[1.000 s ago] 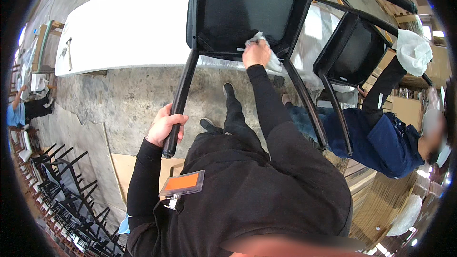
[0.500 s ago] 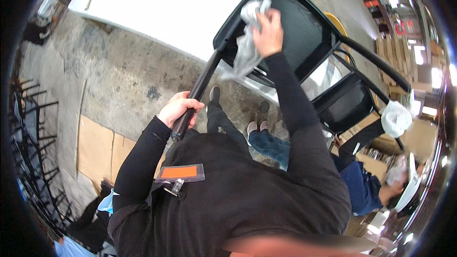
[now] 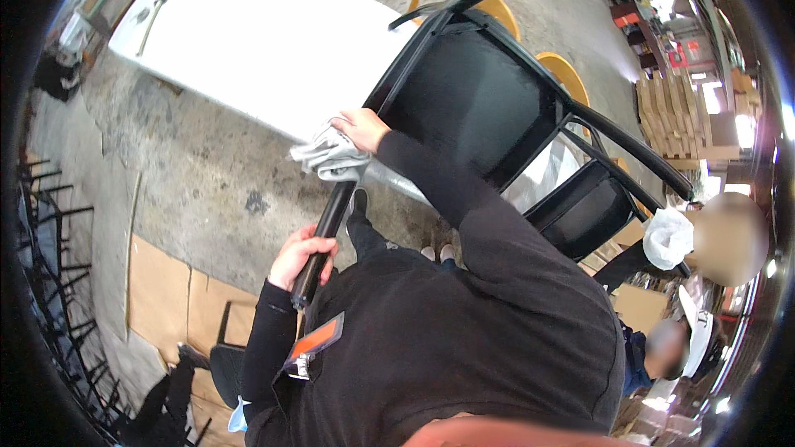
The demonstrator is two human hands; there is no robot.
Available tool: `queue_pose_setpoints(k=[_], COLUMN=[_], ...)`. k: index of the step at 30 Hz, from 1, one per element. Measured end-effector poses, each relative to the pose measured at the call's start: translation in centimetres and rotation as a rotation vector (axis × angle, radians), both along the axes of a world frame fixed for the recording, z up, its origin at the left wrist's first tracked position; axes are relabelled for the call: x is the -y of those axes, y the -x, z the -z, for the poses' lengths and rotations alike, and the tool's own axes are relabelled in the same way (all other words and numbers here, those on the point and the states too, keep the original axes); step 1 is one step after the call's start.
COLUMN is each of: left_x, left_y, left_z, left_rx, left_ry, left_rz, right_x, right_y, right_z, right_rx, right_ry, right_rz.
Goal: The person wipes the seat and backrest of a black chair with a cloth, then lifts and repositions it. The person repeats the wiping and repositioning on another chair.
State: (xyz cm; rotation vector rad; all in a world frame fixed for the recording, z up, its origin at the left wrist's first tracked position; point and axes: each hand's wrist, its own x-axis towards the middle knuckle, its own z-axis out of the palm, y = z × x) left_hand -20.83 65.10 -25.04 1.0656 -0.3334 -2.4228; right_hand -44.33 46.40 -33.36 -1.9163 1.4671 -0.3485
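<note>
A black chair leans tilted across the white table's right end, its flat black seat panel facing me. My left hand is wrapped around the lower end of one black chair leg, near my body. Farther up that leg, my right hand presses a bunched grey-white cloth around it. The cloth hides the stretch of leg beneath it. An orange badge hangs at my chest near the left forearm.
The long white table stretches to the far left. Yellow chairs stand behind it. On the right, a second black chair is beside co-workers, near a white cloth. Cardboard covers floor at left, beside stacked black chairs.
My right hand has brought the cloth from over the seat down and left onto the leg. My left hand keeps its hold. The chair has shifted slightly left.
</note>
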Motion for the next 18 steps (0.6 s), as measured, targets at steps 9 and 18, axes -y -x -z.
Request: queue_pose_setpoints(k=[9, 18], left_x=[0.8, 1.0], left_y=[-0.2, -0.1], left_z=[-0.3, -1.0], left_rx=[0.023, 0.019], left_ry=[-0.027, -0.12], left_rz=[0.095, 0.088], right_x=[-5.4, -3.0], right_y=[22.0, 12.1], right_z=[-5.3, 4.2], right_rx=[-0.637, -0.519], right_ry=[0.999, 0.763], right_rz=[0.683, 0.183])
